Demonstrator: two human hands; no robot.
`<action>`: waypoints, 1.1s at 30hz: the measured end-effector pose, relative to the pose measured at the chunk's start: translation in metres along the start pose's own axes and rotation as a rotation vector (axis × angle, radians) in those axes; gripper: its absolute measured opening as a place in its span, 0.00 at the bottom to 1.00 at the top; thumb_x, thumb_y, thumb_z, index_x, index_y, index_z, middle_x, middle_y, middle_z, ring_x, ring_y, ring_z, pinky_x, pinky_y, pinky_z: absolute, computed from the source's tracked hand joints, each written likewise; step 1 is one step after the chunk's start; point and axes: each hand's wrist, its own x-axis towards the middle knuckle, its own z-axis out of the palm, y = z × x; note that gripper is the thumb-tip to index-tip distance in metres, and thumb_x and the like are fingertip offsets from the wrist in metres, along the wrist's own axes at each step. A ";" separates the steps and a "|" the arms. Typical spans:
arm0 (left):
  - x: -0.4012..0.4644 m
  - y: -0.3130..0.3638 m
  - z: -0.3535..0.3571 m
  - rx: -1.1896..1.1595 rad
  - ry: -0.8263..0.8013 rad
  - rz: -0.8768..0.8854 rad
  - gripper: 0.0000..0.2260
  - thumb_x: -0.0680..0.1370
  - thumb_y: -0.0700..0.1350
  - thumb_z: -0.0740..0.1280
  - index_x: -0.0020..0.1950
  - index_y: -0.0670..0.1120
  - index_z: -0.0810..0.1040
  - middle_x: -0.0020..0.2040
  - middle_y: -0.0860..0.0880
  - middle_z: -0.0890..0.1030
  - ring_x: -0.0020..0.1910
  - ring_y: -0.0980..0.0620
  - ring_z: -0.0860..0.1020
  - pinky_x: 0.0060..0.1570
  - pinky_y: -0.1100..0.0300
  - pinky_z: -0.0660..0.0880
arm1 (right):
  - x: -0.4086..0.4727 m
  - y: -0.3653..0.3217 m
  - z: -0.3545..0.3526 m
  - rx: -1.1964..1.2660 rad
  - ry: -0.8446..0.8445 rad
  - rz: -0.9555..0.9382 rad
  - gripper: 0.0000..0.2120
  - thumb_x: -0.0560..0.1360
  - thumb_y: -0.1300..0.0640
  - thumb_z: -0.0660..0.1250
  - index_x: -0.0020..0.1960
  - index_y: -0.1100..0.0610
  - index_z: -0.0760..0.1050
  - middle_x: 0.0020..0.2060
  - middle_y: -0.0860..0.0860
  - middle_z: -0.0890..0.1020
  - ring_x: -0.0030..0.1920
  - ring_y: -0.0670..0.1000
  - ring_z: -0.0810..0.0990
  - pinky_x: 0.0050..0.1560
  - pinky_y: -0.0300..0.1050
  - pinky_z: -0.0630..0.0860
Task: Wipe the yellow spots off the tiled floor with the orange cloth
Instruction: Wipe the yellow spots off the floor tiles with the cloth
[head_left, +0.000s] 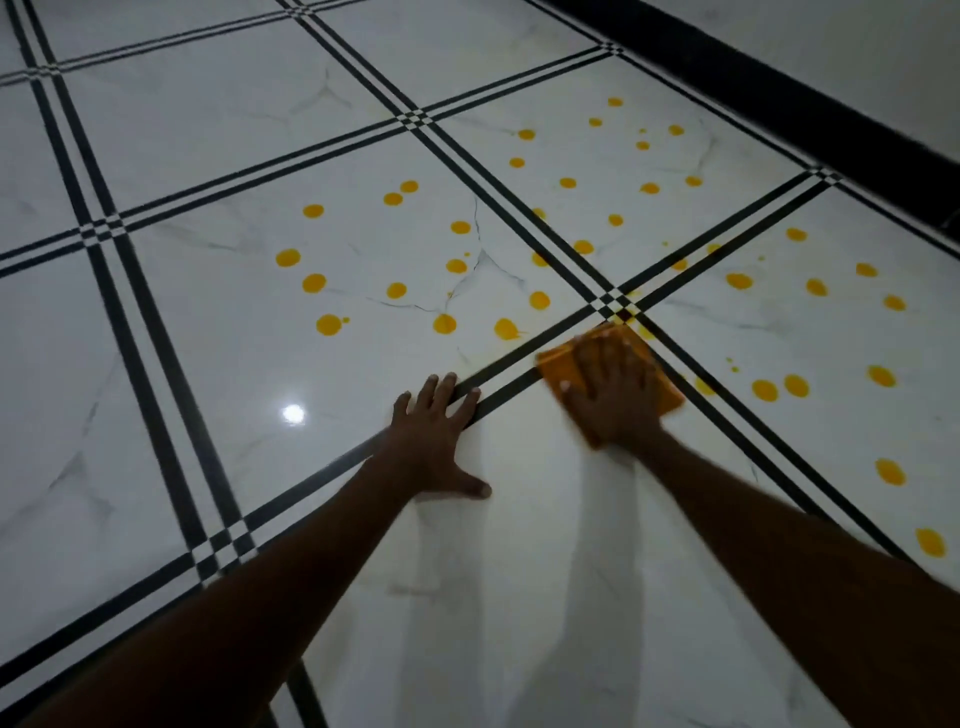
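Head view looks down on a glossy white floor (218, 332) with marble veins, crossed by double black bands. No writing or brand marks can be read anywhere. The right hand (613, 400) lies flat with fingers spread, palm pressing the cloth (556, 364) onto the floor; it pins the cloth rather than pinching it. The cloth sits just below the band crossing (615, 304), its far corner touching a smeared yellow patch there, though blur makes its edges hard to trace. The left hand (436, 441) rests palm-down and empty, fingers splayed, fingertips on the black band, thumb out toward the cloth, near it but apart. Spots (395, 291) are scattered across the tiles beyond the hands and to the right, some lying on the bands. The tile under both forearms is bare of spots, as are the tiles to the left. A black skirting (779, 88) runs along the wall at upper right, bounding the floor well beyond the farthest spots.
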 end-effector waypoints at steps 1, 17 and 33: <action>0.000 0.002 0.001 0.019 -0.010 0.004 0.60 0.62 0.77 0.65 0.80 0.52 0.37 0.80 0.43 0.37 0.79 0.42 0.37 0.76 0.39 0.44 | 0.013 0.016 -0.007 0.007 -0.016 0.092 0.40 0.75 0.29 0.38 0.82 0.46 0.38 0.82 0.56 0.44 0.81 0.63 0.43 0.78 0.67 0.41; 0.000 0.029 -0.040 0.117 -0.215 -0.082 0.67 0.59 0.67 0.77 0.79 0.44 0.36 0.79 0.37 0.38 0.77 0.32 0.40 0.74 0.33 0.49 | -0.047 0.029 -0.020 -0.143 -0.358 -0.283 0.45 0.69 0.21 0.29 0.78 0.45 0.28 0.78 0.57 0.32 0.78 0.64 0.34 0.74 0.75 0.42; 0.029 0.134 -0.017 -0.099 0.047 -0.075 0.60 0.63 0.75 0.67 0.81 0.45 0.42 0.80 0.41 0.39 0.79 0.41 0.39 0.76 0.41 0.47 | 0.012 0.070 -0.004 -0.055 0.132 -0.223 0.36 0.78 0.30 0.39 0.82 0.45 0.47 0.82 0.55 0.49 0.81 0.61 0.48 0.77 0.68 0.45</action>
